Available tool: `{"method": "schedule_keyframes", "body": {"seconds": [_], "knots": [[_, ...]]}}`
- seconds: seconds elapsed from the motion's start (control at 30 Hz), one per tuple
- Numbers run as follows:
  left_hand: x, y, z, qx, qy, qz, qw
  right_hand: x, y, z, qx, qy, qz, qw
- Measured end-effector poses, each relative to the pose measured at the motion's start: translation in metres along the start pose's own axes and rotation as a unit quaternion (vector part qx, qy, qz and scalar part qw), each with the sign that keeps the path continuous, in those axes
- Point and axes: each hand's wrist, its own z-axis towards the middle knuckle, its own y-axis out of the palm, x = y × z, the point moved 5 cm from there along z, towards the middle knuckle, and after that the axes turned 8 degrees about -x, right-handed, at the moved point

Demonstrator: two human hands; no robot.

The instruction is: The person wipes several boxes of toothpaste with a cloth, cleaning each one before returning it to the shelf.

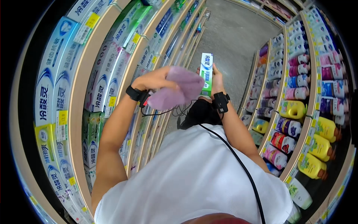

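Observation:
My left hand [154, 80] is closed on a light purple cloth [181, 87], which hangs loosely from the fingers. Upright in my right hand [217, 79] is a white and green toothpaste box [206, 76], gripped along its right side. The cloth's edge overlaps the box's lower left in this view. Both wrists wear black straps with small devices, and thin black cables run between the arms.
Shelves of toothpaste boxes [44, 89] rise close on my left, with yellow price tags along the edges. To my right, shelves hold yellow bottles [322, 145] and pink bottles [298, 93]. Grey floor [233, 33] runs between them.

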Motion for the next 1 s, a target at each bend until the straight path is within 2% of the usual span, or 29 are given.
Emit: {"method": "schedule_keyframes", "body": {"seconds": [0.07, 0.1, 0.13, 0.2, 0.23, 0.3, 0.33, 0.37, 0.4, 0.43, 0.47, 0.53, 0.57, 0.63, 0.67, 0.73, 0.77, 0.87, 0.9, 1.0], "knots": [[-0.014, -0.021, -0.001, 0.159, 0.013, -0.043, 0.986, -0.004, 0.022, -0.012, -0.005, 0.011, 0.009, 1.0], [-0.018, -0.026, -0.001, 0.216, -0.012, -0.028, 0.976, -0.004, 0.029, -0.018, -0.011, 0.022, 0.014, 1.0], [-0.019, -0.029, -0.001, 0.256, -0.015, -0.036, 0.966, 0.001, 0.027, -0.016, -0.086, 0.04, 0.027, 0.995], [-0.018, -0.033, -0.004, 0.29, -0.044, -0.079, 0.953, 0.007, 0.03, -0.014, -0.069, 0.042, 0.053, 0.995], [-0.017, -0.038, -0.002, 0.316, -0.005, -0.051, 0.947, 0.009, 0.034, -0.015, -0.104, 0.062, 0.061, 0.991], [-0.019, -0.045, -0.008, 0.37, -0.044, 0.0, 0.928, 0.023, 0.029, 0.002, -0.125, 0.024, 0.026, 0.992], [0.006, -0.033, -0.005, 0.424, -0.072, 0.117, 0.895, 0.028, 0.028, 0.003, -0.098, 0.037, -0.013, 0.994], [-0.015, -0.047, -0.009, 0.414, -0.124, 0.175, 0.885, 0.035, 0.026, 0.011, -0.104, 0.041, -0.101, 0.989], [-0.001, -0.036, -0.004, 0.425, -0.116, 0.217, 0.871, 0.056, 0.022, 0.021, -0.129, 0.072, -0.069, 0.987], [-0.009, -0.038, -0.001, 0.425, -0.051, 0.26, 0.865, 0.037, 0.048, -0.005, -0.135, 0.061, -0.194, 0.97], [-0.01, -0.037, 0.001, 0.409, -0.059, 0.276, 0.868, 0.043, 0.05, 0.0, -0.168, 0.077, -0.233, 0.955], [-0.028, -0.039, 0.0, 0.375, -0.126, 0.253, 0.883, 0.051, 0.05, 0.006, -0.153, 0.093, -0.241, 0.954], [-0.031, -0.038, -0.002, 0.368, -0.125, 0.258, 0.885, 0.06, 0.04, 0.02, -0.15, 0.086, -0.236, 0.956], [-0.031, -0.03, 0.007, 0.256, -0.071, 0.274, 0.924, 0.078, 0.005, 0.05, -0.075, 0.052, -0.279, 0.956], [-0.027, -0.027, 0.011, 0.25, -0.071, 0.277, 0.925, 0.066, 0.009, 0.041, -0.072, 0.048, -0.275, 0.957], [-0.019, -0.008, 0.017, 0.158, -0.082, 0.231, 0.956, 0.033, 0.021, 0.012, 0.019, 0.084, -0.238, 0.967], [-0.017, -0.007, 0.016, 0.16, -0.084, 0.235, 0.955, 0.033, 0.011, 0.022, 0.038, 0.066, -0.243, 0.967], [-0.018, 0.005, 0.016, 0.097, -0.109, 0.166, 0.975, 0.027, 0.002, 0.022, 0.068, 0.065, -0.156, 0.983], [-0.012, 0.01, 0.02, 0.067, -0.102, 0.14, 0.983, 0.028, -0.001, 0.026, 0.088, 0.049, -0.168, 0.981], [-0.005, 0.015, 0.02, 0.039, -0.09, 0.112, 0.989, 0.029, 0.002, 0.028, 0.067, 0.067, -0.099, 0.991]]}}
